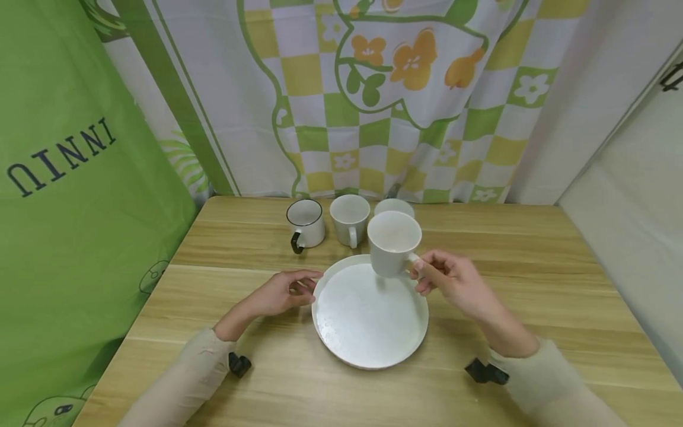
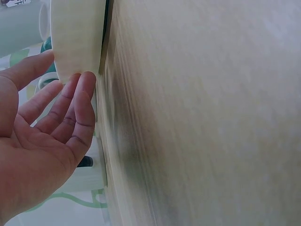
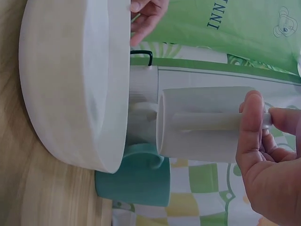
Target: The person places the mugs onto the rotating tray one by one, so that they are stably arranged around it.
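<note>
A white mug [image 1: 392, 246] is held above the far right part of a round white tray [image 1: 368, 320]. My right hand [image 1: 453, 279] pinches its handle [image 3: 207, 121] between thumb and fingers, and the mug is about upright. At the tray's left rim is my left hand [image 1: 283, 292], fingers loosely bent. In the left wrist view those fingertips [image 2: 87, 80] meet the tray's outer wall [image 2: 80, 37]. Behind the tray stand a white mug with a dark rim and black handle [image 1: 306, 225], another white mug [image 1: 350, 220], and a teal mug [image 3: 136, 181].
All of this stands on a wood-grain table [image 1: 229, 237]. A patterned curtain [image 1: 368, 136] hangs along its back edge, a green cloth [image 1: 80, 237] along the left, and a pale wall [image 1: 635, 178] on the right. The held mug partly hides the teal mug in the head view.
</note>
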Demonstrator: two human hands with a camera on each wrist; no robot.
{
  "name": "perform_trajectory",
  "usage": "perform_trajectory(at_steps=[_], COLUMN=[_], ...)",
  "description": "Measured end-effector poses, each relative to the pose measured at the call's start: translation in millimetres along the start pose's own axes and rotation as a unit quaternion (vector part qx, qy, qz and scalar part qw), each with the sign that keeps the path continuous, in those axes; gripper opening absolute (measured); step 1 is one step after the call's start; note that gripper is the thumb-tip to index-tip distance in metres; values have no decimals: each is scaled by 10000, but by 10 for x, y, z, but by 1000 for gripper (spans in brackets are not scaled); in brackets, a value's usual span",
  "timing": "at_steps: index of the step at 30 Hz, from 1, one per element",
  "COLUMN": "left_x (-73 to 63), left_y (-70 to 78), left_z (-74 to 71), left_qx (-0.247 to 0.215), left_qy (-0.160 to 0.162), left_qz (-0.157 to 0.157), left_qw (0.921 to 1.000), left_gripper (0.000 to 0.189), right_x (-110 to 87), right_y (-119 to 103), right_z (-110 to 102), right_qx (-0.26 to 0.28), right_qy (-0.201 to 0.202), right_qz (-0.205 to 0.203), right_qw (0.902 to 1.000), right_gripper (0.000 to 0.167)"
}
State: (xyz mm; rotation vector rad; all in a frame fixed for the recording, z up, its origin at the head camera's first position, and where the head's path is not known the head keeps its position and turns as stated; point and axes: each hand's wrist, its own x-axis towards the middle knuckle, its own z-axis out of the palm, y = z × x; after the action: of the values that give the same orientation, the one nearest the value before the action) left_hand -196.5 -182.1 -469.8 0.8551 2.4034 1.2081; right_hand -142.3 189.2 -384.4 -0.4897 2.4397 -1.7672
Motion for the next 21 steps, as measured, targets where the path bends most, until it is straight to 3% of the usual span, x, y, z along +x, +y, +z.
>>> perform_trajectory(at_steps=[11,21], left_x=[2,2], left_y=[3,16], left_z=[1,-4], left_qx=[9,31], left_qy=[15,-28], left_qz=[-15,24], left_qw=[10000,10000], left_gripper=[51,52], right_x=[56,107], right_y=[49,96], right_z=[166,368], right_qx=[182,119], right_qy=[-446,-713], right_qz=[-18,228], right_qw=[9988,9971], right_gripper=[19,17])
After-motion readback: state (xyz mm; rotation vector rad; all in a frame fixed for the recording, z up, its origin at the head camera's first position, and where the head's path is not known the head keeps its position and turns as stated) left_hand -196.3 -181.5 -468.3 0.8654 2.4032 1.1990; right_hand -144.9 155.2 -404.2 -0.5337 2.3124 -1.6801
